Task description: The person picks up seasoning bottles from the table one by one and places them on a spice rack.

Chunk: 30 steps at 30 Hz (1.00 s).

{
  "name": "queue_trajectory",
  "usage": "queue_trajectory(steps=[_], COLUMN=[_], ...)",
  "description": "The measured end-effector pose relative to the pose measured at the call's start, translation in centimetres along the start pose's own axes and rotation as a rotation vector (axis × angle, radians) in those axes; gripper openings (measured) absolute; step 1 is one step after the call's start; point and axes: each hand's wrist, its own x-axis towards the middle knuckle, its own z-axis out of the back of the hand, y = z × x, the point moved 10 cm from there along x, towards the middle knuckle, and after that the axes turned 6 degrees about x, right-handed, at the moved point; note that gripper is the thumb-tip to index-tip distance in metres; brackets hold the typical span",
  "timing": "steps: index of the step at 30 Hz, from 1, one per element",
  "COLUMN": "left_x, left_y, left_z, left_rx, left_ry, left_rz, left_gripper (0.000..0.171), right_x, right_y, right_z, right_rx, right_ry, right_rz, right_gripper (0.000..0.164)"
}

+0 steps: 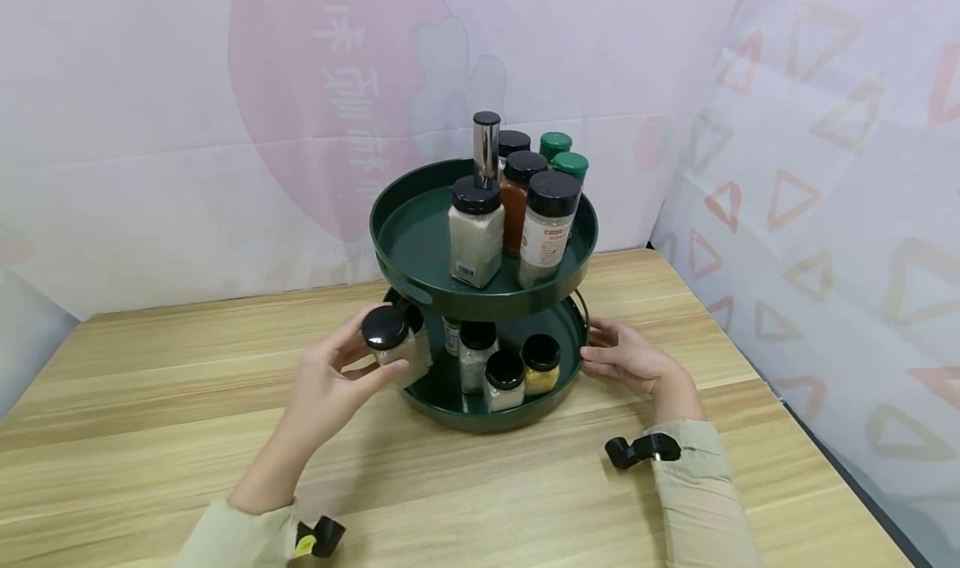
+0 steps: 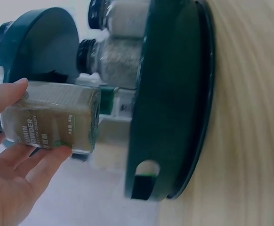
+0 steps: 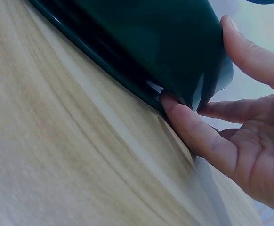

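My left hand point(image 1: 326, 393) holds a black-lidded cumin powder jar point(image 2: 57, 117) between thumb and fingers. The jar is at the left side of a dark green two-tier spice rack, close over the rim of its lower tray point(image 1: 483, 423). Another jar sits just behind it, partly hidden. On the far right, my right hand point(image 1: 630, 359) grips the lower tray's wall. In the right wrist view the thumb point(image 3: 247, 52) lies at the rim and the fingers reach beneath the tray's edge. The lower tray also bears several small black-lidded jars, one with yellow powder point(image 1: 542, 376).
The upper tray point(image 1: 412, 218) carries a pale powder jar point(image 1: 476, 238), a labelled shaker point(image 1: 543, 238), a red-brown jar point(image 1: 513, 209) and green-capped bottles point(image 1: 572, 164) around a metal post point(image 1: 487, 147). A wooden table point(image 1: 187, 368) supports the rack, with patterned cloth point(image 1: 150, 134) behind.
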Motion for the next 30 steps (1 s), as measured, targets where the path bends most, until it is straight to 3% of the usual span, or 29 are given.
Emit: queue_trajectory(steps=[4, 14, 21, 27, 30], left_x=[0.2, -0.1, -0.3, -0.1, 0.1], left_y=[0.2, -1.5, 0.2, 2.2, 2.3], left_z=[-1.3, -3.3, -4.4, -5.2, -5.5], left_rx=[-0.031, -0.021, -0.042, 0.010, 0.036], left_ry=[0.022, 0.068, 0.097, 0.123, 0.144], left_rz=[0.022, 0.049, 0.055, 0.049, 0.047], left_gripper=[0.063, 0.058, 0.061, 0.061, 0.061], right_x=[0.0, -0.1, 0.0, -0.1, -0.1], right_y=[-0.1, -0.1, 0.0, 0.0, 0.0], right_z=[0.1, 0.1, 0.0, -0.1, -0.1], right_rx=[-0.001, 0.008, 0.006, -0.013, -0.014], right_ry=[-0.001, -0.005, 0.007, 0.024, 0.027], right_rz=[0.002, -0.002, 0.001, 0.012, 0.012], right_gripper=[0.083, 0.083, 0.084, 0.089, 0.091])
